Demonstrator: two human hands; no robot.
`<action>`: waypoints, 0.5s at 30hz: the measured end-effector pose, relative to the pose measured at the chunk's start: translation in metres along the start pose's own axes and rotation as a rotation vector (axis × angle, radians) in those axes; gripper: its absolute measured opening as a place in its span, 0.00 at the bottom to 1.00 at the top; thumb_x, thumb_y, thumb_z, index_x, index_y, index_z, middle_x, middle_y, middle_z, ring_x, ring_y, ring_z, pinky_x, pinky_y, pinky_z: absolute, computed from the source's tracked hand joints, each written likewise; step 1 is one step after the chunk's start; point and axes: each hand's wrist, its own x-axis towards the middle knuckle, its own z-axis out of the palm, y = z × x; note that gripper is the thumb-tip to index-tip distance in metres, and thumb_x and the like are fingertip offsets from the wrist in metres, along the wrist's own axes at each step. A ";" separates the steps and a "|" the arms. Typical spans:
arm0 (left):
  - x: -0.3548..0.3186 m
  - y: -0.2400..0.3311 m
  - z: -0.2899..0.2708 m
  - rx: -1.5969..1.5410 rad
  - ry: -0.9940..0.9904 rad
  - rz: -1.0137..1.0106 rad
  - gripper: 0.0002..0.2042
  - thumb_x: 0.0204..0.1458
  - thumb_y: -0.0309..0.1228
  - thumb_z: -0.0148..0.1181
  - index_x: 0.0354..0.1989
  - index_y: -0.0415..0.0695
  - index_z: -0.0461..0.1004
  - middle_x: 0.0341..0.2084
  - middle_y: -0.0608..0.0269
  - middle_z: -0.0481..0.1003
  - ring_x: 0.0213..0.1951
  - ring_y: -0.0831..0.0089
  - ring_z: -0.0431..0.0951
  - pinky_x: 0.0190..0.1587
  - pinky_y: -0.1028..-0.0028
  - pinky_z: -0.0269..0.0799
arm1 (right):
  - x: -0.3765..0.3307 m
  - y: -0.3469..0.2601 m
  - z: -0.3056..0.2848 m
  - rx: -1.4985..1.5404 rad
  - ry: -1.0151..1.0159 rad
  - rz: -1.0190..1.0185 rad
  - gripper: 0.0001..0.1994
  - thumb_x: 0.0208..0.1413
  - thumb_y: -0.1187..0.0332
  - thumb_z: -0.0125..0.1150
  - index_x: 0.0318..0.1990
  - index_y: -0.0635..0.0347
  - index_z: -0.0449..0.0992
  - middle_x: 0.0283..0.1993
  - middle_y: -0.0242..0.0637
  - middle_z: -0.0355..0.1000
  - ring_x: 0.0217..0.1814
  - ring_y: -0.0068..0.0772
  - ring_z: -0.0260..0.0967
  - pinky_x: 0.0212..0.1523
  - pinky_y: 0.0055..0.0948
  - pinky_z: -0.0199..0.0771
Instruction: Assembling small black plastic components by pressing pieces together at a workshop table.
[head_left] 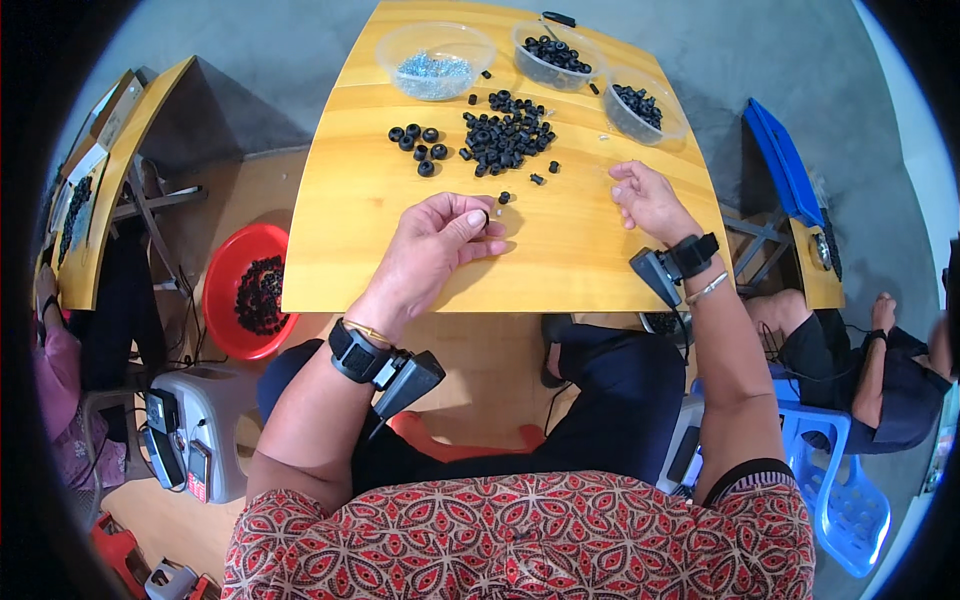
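My left hand (pixel 440 240) is over the near part of the wooden table, thumb and fingers pinched on a small black part (pixel 485 218) that is mostly hidden. Just beyond those fingertips lies a spool-shaped black part (pixel 504 198), with a tiny pale piece beside it. To the right, my right hand (pixel 650 203) hovers over the table with its fingers curled in; whatever they may hold is hidden. Farther off, a pile of small black spool-like parts (pixel 505 135) spreads across the table, and several larger round black parts (pixel 420 148) lie left of it.
At the far edge stand a clear bowl of bluish bits (pixel 435 88) and two clear bowls of black parts (pixel 550 75) (pixel 640 122). A red basin (pixel 225 325) sits on the floor at left. People sit at side tables, one near a blue chair (pixel 835 470).
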 end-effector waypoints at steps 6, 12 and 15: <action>-0.001 -0.001 -0.001 -0.004 -0.023 0.013 0.05 0.52 0.24 0.46 0.32 0.35 0.66 0.42 0.53 0.66 0.38 0.68 0.71 0.43 0.68 0.71 | 0.000 0.013 0.008 -0.293 0.082 -0.190 0.12 0.47 0.72 0.52 0.40 0.66 0.65 0.29 0.40 0.66 0.28 0.30 0.66 0.30 0.27 0.67; 0.002 0.000 -0.001 0.013 -0.022 0.056 0.04 0.51 0.24 0.47 0.31 0.36 0.66 0.42 0.52 0.65 0.38 0.68 0.71 0.43 0.68 0.70 | -0.004 -0.001 0.011 -0.368 0.098 -0.238 0.12 0.46 0.70 0.54 0.38 0.65 0.65 0.32 0.46 0.69 0.34 0.38 0.67 0.36 0.32 0.67; 0.000 -0.005 -0.005 0.000 -0.036 0.026 0.04 0.51 0.24 0.48 0.31 0.35 0.66 0.42 0.52 0.65 0.37 0.68 0.71 0.43 0.69 0.70 | -0.009 -0.010 0.017 -0.449 0.055 -0.188 0.11 0.46 0.70 0.53 0.38 0.65 0.65 0.31 0.48 0.69 0.35 0.41 0.68 0.36 0.33 0.66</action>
